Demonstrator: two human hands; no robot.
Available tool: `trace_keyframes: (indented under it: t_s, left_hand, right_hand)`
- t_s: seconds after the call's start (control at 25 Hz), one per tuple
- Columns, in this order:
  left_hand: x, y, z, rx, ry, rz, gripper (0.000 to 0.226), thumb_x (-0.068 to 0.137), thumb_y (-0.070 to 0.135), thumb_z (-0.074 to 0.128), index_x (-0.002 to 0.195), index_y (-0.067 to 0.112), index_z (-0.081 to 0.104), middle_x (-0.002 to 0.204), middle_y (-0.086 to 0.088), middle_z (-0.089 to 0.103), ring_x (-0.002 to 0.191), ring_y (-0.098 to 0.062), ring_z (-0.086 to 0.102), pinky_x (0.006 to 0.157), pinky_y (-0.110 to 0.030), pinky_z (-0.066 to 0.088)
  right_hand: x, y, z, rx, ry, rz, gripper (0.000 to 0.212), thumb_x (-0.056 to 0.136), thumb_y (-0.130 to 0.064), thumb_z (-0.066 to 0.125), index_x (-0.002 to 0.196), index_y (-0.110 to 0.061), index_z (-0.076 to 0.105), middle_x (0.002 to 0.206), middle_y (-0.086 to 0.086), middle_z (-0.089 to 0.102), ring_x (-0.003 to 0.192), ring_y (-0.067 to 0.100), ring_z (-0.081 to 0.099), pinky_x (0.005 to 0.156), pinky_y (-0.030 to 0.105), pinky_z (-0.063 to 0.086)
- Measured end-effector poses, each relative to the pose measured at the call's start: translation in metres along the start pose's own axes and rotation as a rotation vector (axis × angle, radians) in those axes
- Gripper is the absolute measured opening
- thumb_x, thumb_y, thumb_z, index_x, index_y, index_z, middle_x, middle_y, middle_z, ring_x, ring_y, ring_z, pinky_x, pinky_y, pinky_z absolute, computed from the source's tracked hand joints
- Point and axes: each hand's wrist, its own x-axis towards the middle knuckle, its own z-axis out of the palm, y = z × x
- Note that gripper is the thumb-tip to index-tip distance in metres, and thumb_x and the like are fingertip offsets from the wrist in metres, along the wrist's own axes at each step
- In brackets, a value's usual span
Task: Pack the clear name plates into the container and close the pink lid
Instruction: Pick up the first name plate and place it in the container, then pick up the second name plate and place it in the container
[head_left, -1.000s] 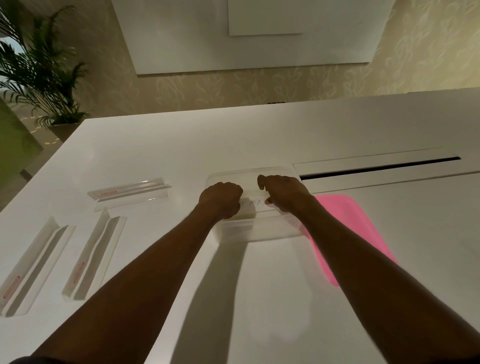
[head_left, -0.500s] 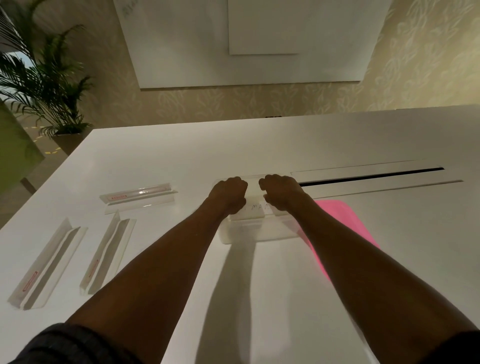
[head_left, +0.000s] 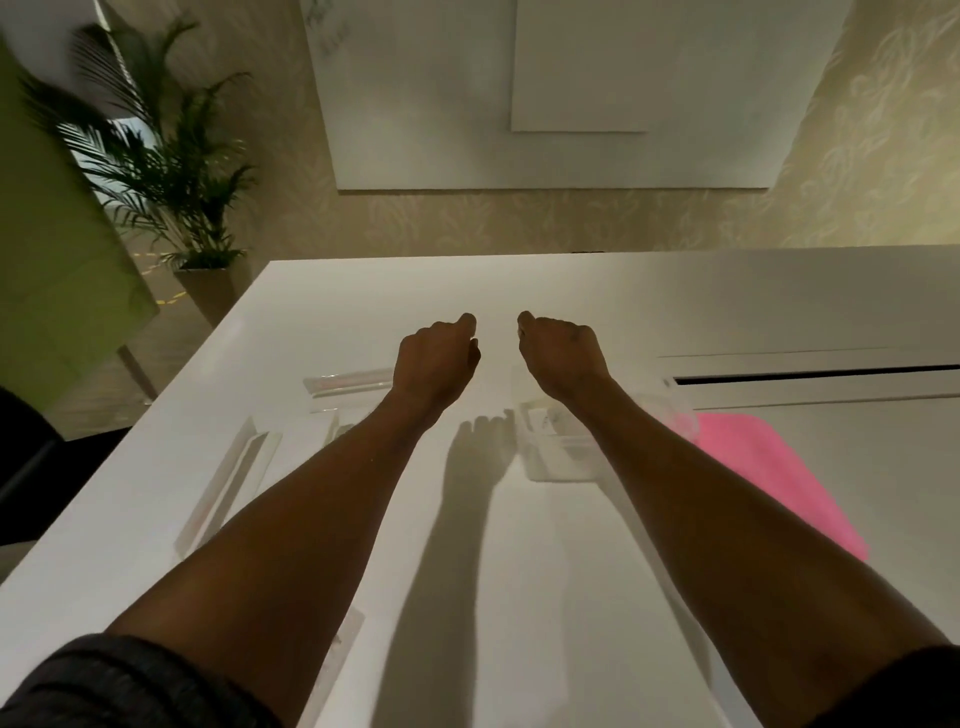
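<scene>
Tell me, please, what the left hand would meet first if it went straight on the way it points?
Nothing, as far as the picture shows: the left hand points away across the white table, with only bare tabletop ahead up to its far edge. Its height is unclear.

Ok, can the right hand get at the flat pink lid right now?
Probably yes. The flat pink lid lies on the white table just right of the right forearm, with nothing visibly between. The right hand hovers curled; whether it holds anything is unclear.
</scene>
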Motion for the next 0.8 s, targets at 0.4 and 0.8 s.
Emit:
trace_keyframes:
  t_s: [0.4, 0.8]
  left_hand:
    - [-0.014, -0.141, 0.001, 0.069, -0.062, -0.100, 0.016, 0.100, 0.022, 0.048, 0.109, 0.013, 0.057, 0.082, -0.006, 0.069, 0.077, -0.034, 0.065, 0.066, -0.039, 0.050]
    - [-0.007, -0.227, 0.045, 0.025, -0.203, -0.110, 0.024, 0.096, 0.029, 0.063, 0.115, 0.015, 0.066, 0.115, -0.004, 0.061, 0.111, -0.024, 0.058, 0.076, -0.038, 0.047]
  right_hand:
    - [0.046, -0.129, 0.026, 0.068, -0.093, -0.047, 0.021, 0.088, 0.000, 0.054, 0.101, -0.015, 0.051, 0.072, -0.003, 0.057, 0.058, 0.024, 0.049, 0.047, 0.026, 0.018]
    - [0.074, -0.176, 0.080, 0.189, -0.082, -0.111, 0.025, 0.103, -0.025, 0.044, 0.120, -0.012, 0.055, 0.114, 0.004, 0.060, 0.111, 0.026, 0.055, 0.088, 0.036, 0.043]
